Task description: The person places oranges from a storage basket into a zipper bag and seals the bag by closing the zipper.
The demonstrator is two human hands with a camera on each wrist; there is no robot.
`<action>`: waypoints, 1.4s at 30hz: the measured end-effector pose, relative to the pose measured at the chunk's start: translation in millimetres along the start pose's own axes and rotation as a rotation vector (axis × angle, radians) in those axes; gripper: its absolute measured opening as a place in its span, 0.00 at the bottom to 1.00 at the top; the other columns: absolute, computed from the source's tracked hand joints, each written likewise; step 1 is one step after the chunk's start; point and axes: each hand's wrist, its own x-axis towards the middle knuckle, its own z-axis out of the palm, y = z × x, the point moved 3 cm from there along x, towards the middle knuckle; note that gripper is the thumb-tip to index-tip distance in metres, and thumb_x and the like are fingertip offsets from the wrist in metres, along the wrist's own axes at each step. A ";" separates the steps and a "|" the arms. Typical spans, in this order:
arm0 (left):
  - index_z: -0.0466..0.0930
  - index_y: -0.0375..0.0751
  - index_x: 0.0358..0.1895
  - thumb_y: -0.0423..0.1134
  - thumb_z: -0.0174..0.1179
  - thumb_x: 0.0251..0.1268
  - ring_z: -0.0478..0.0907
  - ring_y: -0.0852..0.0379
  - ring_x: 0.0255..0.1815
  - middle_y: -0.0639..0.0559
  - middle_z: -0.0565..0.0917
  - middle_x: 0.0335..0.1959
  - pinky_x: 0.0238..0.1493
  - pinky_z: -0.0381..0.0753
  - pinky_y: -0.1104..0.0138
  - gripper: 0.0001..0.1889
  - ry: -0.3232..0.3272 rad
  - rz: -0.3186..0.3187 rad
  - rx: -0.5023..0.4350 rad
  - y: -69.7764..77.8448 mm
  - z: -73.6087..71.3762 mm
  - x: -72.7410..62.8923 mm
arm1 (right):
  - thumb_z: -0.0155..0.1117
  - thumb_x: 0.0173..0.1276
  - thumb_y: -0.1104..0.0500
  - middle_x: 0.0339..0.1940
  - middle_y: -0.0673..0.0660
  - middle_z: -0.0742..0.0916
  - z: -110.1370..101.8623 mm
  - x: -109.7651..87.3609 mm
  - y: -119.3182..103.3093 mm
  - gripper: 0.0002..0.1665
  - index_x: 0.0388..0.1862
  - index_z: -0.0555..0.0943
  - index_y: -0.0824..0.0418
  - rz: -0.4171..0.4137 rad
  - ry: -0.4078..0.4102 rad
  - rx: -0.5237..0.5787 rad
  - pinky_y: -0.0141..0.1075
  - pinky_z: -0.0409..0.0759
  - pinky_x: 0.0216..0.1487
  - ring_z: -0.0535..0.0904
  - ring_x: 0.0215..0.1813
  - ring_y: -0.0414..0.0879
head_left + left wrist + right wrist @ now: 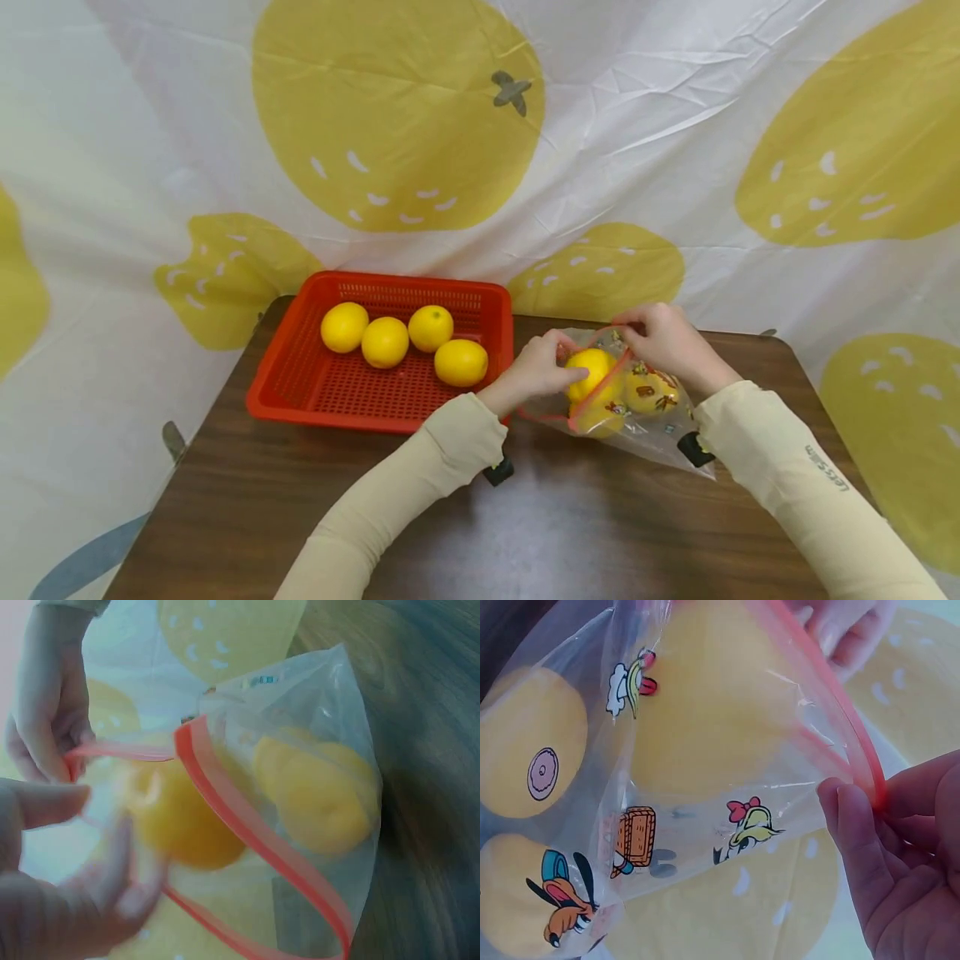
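A clear zip bag (pixel 645 433) with a red-edged mouth and printed cartoon figures lies on the right of the table, holding several lemons. My right hand (pixel 671 342) pinches the rim at a corner of its mouth, thumb against fingers (pixel 855 825). At the opening is my left hand (pixel 536 367), its thumb and fingers spread apart in the left wrist view, close beside a lemon (pixel 187 817) inside the mouth. Motion blurs these fingertips, so contact with the lemon is unclear. Deeper in the bag sit other lemons (pixel 326 799), seen through the plastic.
Left of the bag stands a red plastic basket (pixel 382 422) with several loose lemons (pixel 385 342). Both rest on a dark wooden table (pixel 600 542). Behind it hangs a white cloth (pixel 630 142) with a yellow fruit print. Each wrist carries a small black device (pixel 695 450).
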 end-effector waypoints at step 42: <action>0.67 0.39 0.60 0.46 0.64 0.51 0.67 0.47 0.56 0.45 0.72 0.58 0.61 0.59 0.55 0.32 -0.030 -0.338 0.406 -81.6 -91.3 25.0 | 0.52 0.64 0.68 0.34 0.69 0.84 -9.0 -3.1 7.0 0.14 0.44 0.79 0.74 -0.012 -0.015 0.014 0.31 0.77 0.21 0.80 0.22 0.47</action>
